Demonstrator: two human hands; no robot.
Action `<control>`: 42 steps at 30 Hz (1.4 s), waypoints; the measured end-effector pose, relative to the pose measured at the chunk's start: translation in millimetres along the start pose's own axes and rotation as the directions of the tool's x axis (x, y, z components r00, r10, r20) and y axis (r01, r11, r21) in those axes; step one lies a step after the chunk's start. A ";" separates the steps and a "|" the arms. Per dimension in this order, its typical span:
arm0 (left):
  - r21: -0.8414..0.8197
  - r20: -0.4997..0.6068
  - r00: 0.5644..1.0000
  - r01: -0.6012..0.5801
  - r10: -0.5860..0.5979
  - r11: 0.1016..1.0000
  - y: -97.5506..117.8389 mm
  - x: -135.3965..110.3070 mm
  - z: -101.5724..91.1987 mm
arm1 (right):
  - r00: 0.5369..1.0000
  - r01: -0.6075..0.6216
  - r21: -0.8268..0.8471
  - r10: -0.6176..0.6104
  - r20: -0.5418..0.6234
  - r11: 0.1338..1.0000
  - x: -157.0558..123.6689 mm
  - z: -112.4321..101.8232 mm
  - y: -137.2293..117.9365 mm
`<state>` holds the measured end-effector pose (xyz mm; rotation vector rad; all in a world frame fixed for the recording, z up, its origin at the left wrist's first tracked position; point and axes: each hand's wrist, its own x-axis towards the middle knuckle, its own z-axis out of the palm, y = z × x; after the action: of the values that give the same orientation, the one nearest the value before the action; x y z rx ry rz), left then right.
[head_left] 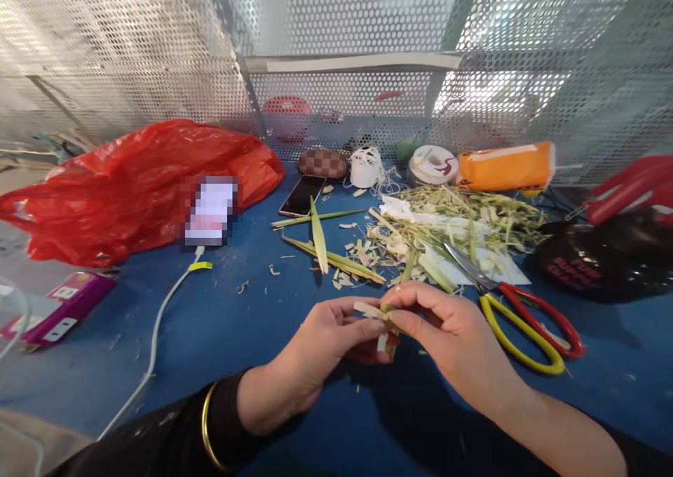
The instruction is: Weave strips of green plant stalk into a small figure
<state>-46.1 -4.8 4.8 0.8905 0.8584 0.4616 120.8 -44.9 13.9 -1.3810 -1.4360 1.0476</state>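
Both my hands meet over the blue table [226,323], pinching a small folded piece of pale green leaf strip [377,313]. My left hand [320,347] grips it from the left with thumb and fingers closed. My right hand [446,326] pinches the same piece from the right. Just beyond lie long green leaf strips [318,235] and a heap of cut leaf scraps [463,221]. Scissors with red and yellow handles [526,319] lie right of my right hand.
A red plastic bag [137,182] fills the back left, a phone [301,195] and white thread spool [366,166] sit behind. An orange pack [505,167], a black bag [594,259], a white cable [158,330] and a purple box [63,308] lie around. Perforated metal walls enclose the table.
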 end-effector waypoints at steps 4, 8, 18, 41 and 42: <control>-0.032 0.001 1.000 -0.011 0.012 0.999 2.2 -2.6 0.8 | 0.998 0.022 0.014 -0.022 -0.053 1.000 -3.3 6.1 2.7; -0.033 -0.046 0.999 -0.029 0.028 0.999 3.4 -2.3 1.2 | 0.997 0.034 -0.027 -0.036 -0.068 0.999 -3.1 5.3 7.3; -0.133 -0.088 0.995 0.045 -0.057 0.990 -0.3 1.3 -6.3 | 0.937 0.226 -0.231 -0.277 -0.214 0.946 1.6 -8.6 4.7; -0.153 -0.005 1.000 -0.002 0.002 0.988 -5.6 0.3 1.3 | 0.869 0.393 -0.506 -0.490 -0.068 0.768 -4.7 1.2 12.9; -0.154 0.002 1.000 0.003 -0.003 0.988 -5.5 0.1 1.3 | 0.861 0.407 -0.514 -0.505 -0.061 0.755 -4.5 1.0 13.0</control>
<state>-44.9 -8.4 0.7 0.7477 0.8114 0.5174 123.5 -48.9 1.0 -1.3122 -1.8395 0.2187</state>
